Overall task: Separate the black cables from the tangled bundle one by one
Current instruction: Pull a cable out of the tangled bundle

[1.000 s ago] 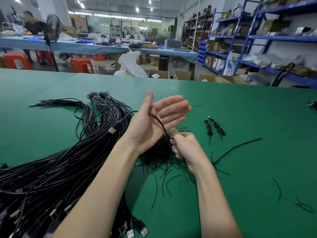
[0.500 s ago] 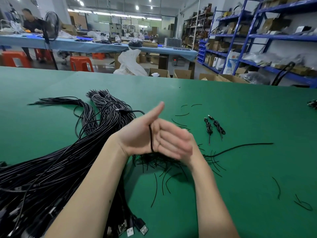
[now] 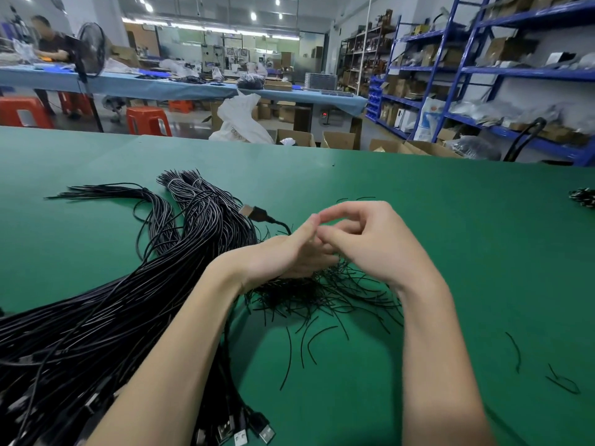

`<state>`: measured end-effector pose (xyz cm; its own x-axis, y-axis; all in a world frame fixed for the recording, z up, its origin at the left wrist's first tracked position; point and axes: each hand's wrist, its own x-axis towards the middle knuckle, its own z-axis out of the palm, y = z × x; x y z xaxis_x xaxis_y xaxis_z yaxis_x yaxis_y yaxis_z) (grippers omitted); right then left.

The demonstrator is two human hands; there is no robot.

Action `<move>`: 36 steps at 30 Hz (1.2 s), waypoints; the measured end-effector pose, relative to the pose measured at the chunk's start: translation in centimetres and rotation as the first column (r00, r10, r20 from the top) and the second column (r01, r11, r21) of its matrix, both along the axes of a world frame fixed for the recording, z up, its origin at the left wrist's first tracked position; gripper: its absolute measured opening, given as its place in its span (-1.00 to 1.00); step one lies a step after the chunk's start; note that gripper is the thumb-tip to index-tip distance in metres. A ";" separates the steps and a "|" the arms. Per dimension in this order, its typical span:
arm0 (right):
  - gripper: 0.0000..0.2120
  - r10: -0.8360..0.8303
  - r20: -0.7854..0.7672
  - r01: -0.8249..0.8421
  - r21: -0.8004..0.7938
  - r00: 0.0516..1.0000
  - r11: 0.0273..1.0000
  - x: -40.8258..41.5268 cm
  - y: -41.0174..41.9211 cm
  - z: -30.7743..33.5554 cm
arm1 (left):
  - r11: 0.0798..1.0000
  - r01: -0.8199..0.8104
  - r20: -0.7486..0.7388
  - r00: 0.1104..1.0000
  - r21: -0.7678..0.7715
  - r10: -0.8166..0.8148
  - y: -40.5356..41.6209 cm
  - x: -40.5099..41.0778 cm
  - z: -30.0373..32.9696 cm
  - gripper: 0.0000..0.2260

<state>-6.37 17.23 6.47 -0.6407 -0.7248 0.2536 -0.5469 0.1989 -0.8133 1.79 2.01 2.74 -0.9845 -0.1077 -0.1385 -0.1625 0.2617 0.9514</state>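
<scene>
Black cables (image 3: pixel 106 310) lie in a big bundle on the L side of the green table (image 3: pixel 450 220), fanning from the near-left corner up toward the middle, w/ plug ends (image 3: pixel 244 432) sticking out at the near edge btwn the forearms. One cable w/ a USB plug (image 3: pixel 254 213) rises off the top of the bundle and runs into the left hand (image 3: pixel 283 255). Left hand is palm-up, thumb raised, fingers partly hidden behind the other hand; cable goes in by the thumb, but can't tell if the hand is actually closed on it. Right hand (image 3: pixel 370 239) is just above and touching the left, thumb and forefinger tips pinched together at the left thumb tip; what's pinched is too small to make out. Under both hands sits a heap of short black ties (image 3: pixel 325 291), some scattered loose toward the near side. A few stray ties (image 3: pixel 561 381) lie well apart at the R. Another dark bundle (image 3: pixel 584 197) shows at the far-right edge of the table.
</scene>
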 end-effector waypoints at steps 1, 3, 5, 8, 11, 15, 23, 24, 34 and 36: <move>-0.89 0.037 0.069 -0.033 -0.060 0.997 0.998 0.0 -0.2 -0.2 | 0.993 -0.117 -0.064 0.991 0.003 0.117 -0.1 -0.3 -0.3 -0.44; -0.87 0.144 0.237 -0.108 -0.161 0.961 0.981 0.1 -0.7 -0.8 | 0.952 -0.201 -0.174 0.954 0.230 0.243 -0.6 -0.7 -0.7 -0.39; -0.86 0.234 0.376 -0.160 -0.219 0.896 0.963 0.1 -1.2 -1.7 | 0.846 -0.114 -0.244 0.930 0.520 0.275 -1.0 -0.9 -0.2 -0.35; -0.80 0.357 0.565 -0.232 -0.284 0.744 0.931 0.2 -1.8 -3.5 | 0.633 0.168 -0.379 0.901 0.756 0.213 -1.3 -0.4 0.6 -0.34; -0.73 0.338 0.588 -0.296 -0.169 0.735 0.940 -0.2 -1.8 -4.9 | 0.485 0.373 -0.478 0.872 0.791 0.109 -1.2 0.2 1.0 -0.32; -0.64 0.249 0.537 -0.306 0.017 0.806 0.952 -1.3 -0.6 -5.8 | 0.542 0.416 -0.445 0.891 0.731 -0.084 -1.4 1.3 1.2 -0.30; -0.91 0.030 0.217 -0.073 0.191 0.976 0.979 -1.6 0.5 -3.1 | 0.933 0.314 0.250 0.903 0.174 -0.351 1.0 0.5 0.8 -0.13; -0.92 -0.013 0.163 -0.014 0.160 0.987 0.987 -1.5 0.3 -2.5 | 0.957 0.253 0.243 0.928 0.143 -0.282 1.2 0.2 0.6 -0.16; -0.94 0.002 0.443 0.112 -0.231 0.897 0.966 0.1 -2.4 -2.2 | 0.816 -0.219 -0.195 0.908 0.535 0.371 0.0 -1.8 0.1 -0.40; -0.91 0.147 0.604 -0.006 -0.230 0.783 0.973 0.1 -2.5 -2.9 | 0.671 -0.036 -0.260 0.906 0.740 0.335 -0.2 -1.5 0.8 -0.36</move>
